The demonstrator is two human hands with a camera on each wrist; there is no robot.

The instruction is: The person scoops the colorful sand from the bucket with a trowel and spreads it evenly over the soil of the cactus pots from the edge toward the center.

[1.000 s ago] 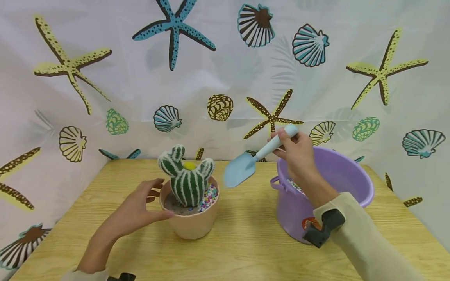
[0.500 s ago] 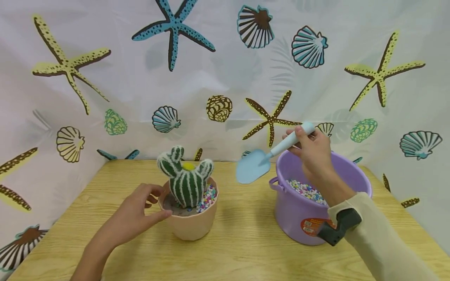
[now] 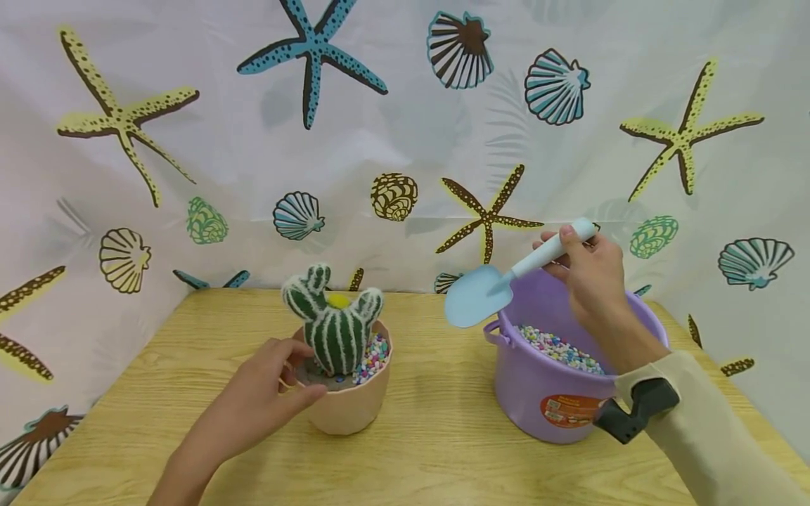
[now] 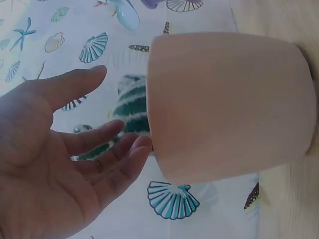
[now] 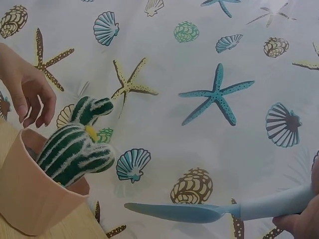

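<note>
My right hand (image 3: 595,274) pinches the pale handle of a light blue trowel (image 3: 479,295), its blade pointing left in front of the purple bucket's (image 3: 528,393) left rim. Multicoloured pebbles (image 3: 557,348) lie inside that bucket. On the left stands a peach flower pot (image 3: 348,411) with a green and white knitted cactus (image 3: 338,341) in it. Grey soil shows at the pot's left, more coloured pebbles (image 3: 372,360) at its right. My left hand (image 3: 266,390) hovers at the pot's left rim, fingers loosely bent and thumb apart; the left wrist view shows the palm (image 4: 40,184) holding nothing.
Both containers stand on a light wooden table (image 3: 436,450), with a gap between them. A white curtain (image 3: 405,126) printed with starfish and shells hangs behind and at both sides. The bucket's small side handle (image 3: 496,333) juts out toward the pot.
My right hand has carried the trowel rightward from between the pot and bucket to the bucket's left rim, uncovering the pebbles there. My left hand has shifted slightly right over the pot's rim.
</note>
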